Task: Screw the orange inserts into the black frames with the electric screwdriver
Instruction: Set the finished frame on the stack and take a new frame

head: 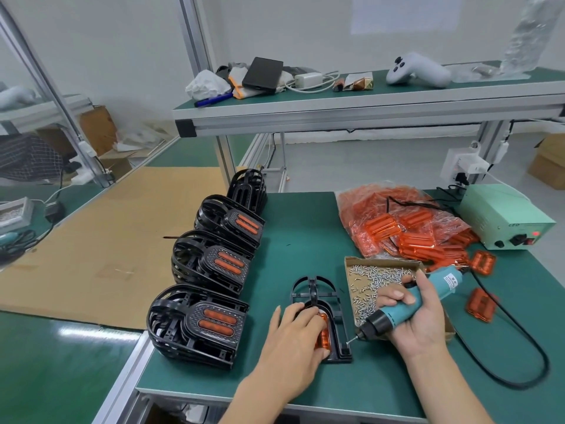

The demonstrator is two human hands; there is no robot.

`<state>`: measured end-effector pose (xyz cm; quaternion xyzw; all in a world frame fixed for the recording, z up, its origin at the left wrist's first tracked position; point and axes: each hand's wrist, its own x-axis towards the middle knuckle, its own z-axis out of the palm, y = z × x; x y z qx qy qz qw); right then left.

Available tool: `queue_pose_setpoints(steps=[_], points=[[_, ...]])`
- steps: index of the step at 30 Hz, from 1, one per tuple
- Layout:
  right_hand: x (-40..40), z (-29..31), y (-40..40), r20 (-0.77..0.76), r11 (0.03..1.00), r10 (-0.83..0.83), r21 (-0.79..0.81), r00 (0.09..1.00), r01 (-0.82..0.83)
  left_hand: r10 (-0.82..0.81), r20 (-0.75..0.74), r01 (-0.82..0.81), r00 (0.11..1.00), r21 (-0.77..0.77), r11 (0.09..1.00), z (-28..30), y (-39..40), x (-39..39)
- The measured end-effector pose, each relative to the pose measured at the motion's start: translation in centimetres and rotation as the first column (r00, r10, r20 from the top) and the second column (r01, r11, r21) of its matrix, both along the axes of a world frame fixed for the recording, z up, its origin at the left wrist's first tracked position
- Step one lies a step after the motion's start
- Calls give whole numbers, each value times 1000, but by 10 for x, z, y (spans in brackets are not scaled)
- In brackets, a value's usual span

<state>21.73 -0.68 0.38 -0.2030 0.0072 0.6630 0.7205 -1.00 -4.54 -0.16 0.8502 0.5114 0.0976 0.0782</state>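
left hand (293, 335) presses orange insert (323, 333) into black frame (321, 319) (flat) | right hand (419, 313) grip wraps electric screwdriver (406, 310)

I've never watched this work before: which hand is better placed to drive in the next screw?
The right hand. It already grips the electric screwdriver, its tip at the black frame edge, while the left hand presses on the orange insert.

No text can be read; the white label on the screwdriver (409, 304) held in the right hand (419, 316) is too blurred.
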Motion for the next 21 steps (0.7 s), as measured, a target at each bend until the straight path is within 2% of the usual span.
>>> queue_pose_setpoints(steps=[9,13,17,21], points=[[0,1,0,18,1000,-2,1,1000,2,-55,-55,56,997,21,998,9,8,2],[1,0,0,3,1000,-3,1,1000,3,-54,67,51,996,39,998,7,10,-3],[0,0,1,17,1000,-7,-13,1000,7,66,153,-79,986,79,994,9,11,-1],[0,-1,1,10,1000,-8,-4,1000,8,294,211,-317,932,87,944,6,9,8]])
